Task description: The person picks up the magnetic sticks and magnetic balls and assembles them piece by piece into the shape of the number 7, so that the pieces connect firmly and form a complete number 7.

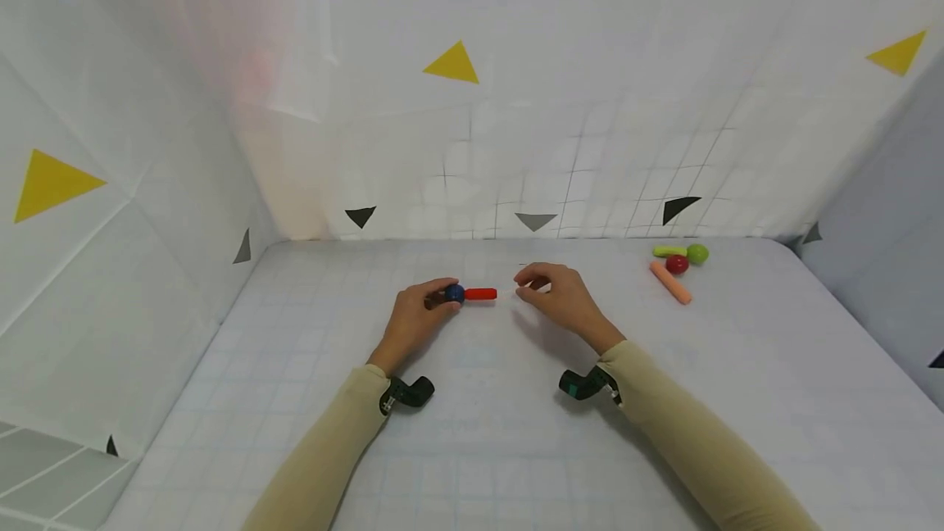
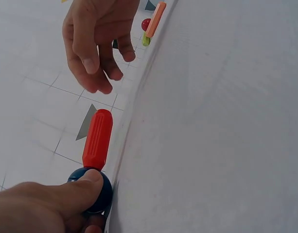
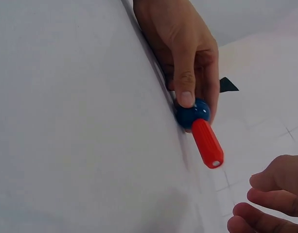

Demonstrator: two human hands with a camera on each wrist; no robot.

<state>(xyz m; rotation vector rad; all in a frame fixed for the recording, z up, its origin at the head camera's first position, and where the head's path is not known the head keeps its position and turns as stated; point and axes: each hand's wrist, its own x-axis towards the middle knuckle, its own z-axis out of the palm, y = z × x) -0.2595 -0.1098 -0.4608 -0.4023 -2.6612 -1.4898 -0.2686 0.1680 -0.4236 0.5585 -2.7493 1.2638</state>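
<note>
A glossy blue ball (image 1: 454, 293) is pinched between the thumb and fingers of my left hand (image 1: 416, 319). Out of the ball, pointing right, sticks a ribbed red stick (image 1: 482, 294); a small pale hole shows in its free end in the right wrist view. A short gap away from that end is my right hand (image 1: 560, 296), its fingers loosely bent with nothing visible between them. In the left wrist view the left thumb lies across the blue ball (image 2: 106, 190), and the right hand (image 2: 97, 43) hangs beyond the red stick (image 2: 97, 138).
Toward the back right of the white table (image 1: 472, 449) lie an orange stick (image 1: 670, 282), a red ball (image 1: 677, 264), a yellow-green stick (image 1: 669, 251) and a green ball (image 1: 697, 254). White sheeting (image 1: 383, 146) with triangular marks encloses the back and sides.
</note>
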